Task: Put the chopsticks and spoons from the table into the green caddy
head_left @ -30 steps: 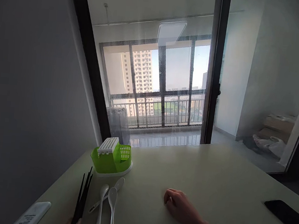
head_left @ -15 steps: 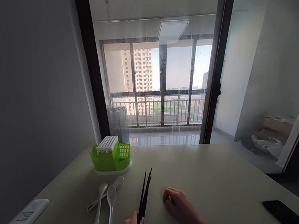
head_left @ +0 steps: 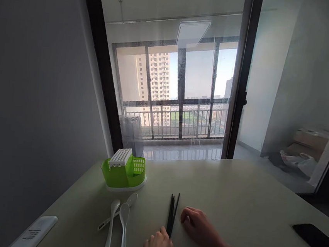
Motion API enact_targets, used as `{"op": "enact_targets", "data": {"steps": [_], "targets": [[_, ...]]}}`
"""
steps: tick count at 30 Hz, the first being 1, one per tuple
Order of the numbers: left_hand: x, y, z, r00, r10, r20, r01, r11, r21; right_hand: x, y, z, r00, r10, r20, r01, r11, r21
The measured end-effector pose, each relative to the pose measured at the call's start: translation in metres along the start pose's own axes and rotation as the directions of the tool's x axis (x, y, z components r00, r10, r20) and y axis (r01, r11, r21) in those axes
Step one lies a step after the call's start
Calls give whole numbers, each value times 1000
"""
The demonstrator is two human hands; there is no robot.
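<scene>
Black chopsticks [head_left: 171,213] have come across the table [head_left: 221,195] with the left hand [head_left: 158,246], from left of the spoons [head_left: 125,213] a second ago to just left of the right hand [head_left: 197,224]. The left hand is closed round their lower part at the near edge of the view; the tips point away, one stick splayed to the right of the rest. The right hand is curled in a loose fist on the table, apart from the chopsticks.

Left of the left hand lie three white spoons, one slanting across beneath the others. A flat white object [head_left: 34,232], perhaps a remote, lies at the far left, and a black phone [head_left: 316,241] at the right. Beyond the spoons stands a green holder [head_left: 115,177] with a slatted white top and white base, near the table's far left edge. Farther off, past the glass door, are a railing [head_left: 187,124], windows [head_left: 198,72] and a tall building [head_left: 159,74].
</scene>
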State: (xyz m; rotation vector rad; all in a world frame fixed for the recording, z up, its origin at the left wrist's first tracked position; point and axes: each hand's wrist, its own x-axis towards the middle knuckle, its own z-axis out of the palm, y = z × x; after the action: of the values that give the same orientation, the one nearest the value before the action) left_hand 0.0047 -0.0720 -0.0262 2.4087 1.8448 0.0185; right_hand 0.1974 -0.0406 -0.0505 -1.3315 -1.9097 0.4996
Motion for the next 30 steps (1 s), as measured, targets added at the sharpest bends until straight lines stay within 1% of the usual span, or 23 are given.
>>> {"op": "enact_targets", "data": {"steps": [2,3,5,6,7,9,11,12,13,15,17,19,21,23,25,26,27,28,30], "targets": [[1,0,14,997,-5,-75,6,1000,18,0,0,0,1000,2,1,-2,1000,-3],[1,1,19,995,-18,-94,21,999,27,0,-1,0,1000,4,1,-4,1000,-5],[0,5,23,993,-36,-115,40,999,36,0,-2,-1,1000,4,2,-4,1000,-5],[0,8,21,993,-50,-107,54,998,36,0,-2,-1,1000,3,2,-3,1000,-4],[-1,11,17,994,-66,-85,69,997,34,0,-3,-2,1000,1,3,-1,1000,-3],[-4,15,3,996,-85,-1,85,996,18,0,-4,-2,1000,-1,5,1,1000,-3],[-8,17,-17,991,-84,101,86,996,-21,-1,-4,-3,1000,-2,3,2,1000,-5],[-10,15,-28,988,-77,132,84,995,-50,-1,-5,-3,1000,-1,1,1,1000,-6],[-11,13,-38,987,-72,141,85,993,-83,-1,-5,-3,1000,-1,0,1,1000,-7],[-10,2,-58,994,-79,79,91,984,-152,-1,-5,-3,1000,-1,-2,1,1000,-7],[-3,-16,-74,993,-112,-36,102,973,-206,-2,-5,-2,1000,-1,-2,1,1000,-8],[12,-41,-85,974,-158,-165,115,963,-246,-1,-3,-1,1000,-1,-3,1,1000,-9],[31,-75,-92,926,-186,-328,89,953,-289,-1,-2,0,1000,-2,-7,2,1000,-9],[50,-113,-95,871,-243,-427,93,935,-342,0,-2,1,1000,-4,-10,4,1000,-9],[65,-154,-95,815,-336,-472,161,914,-373,0,-2,1,1000,-7,-13,7,1000,-10],[70,-174,-93,799,-367,-476,179,901,-395,0,-3,0,1000,-9,-14,8,1000,-12],[73,-193,-92,795,-368,-481,176,900,-398,-1,-3,0,1000,-9,-16,9,1000,-14],[75,-210,-90,810,-358,-464,171,902,-397,-1,-4,-1,1000,-9,-19,8,1000,-17],[75,-238,-86,830,-407,-382,240,878,-414,-1,-4,-2,1000,-3,-30,2,1000,-31]]}}
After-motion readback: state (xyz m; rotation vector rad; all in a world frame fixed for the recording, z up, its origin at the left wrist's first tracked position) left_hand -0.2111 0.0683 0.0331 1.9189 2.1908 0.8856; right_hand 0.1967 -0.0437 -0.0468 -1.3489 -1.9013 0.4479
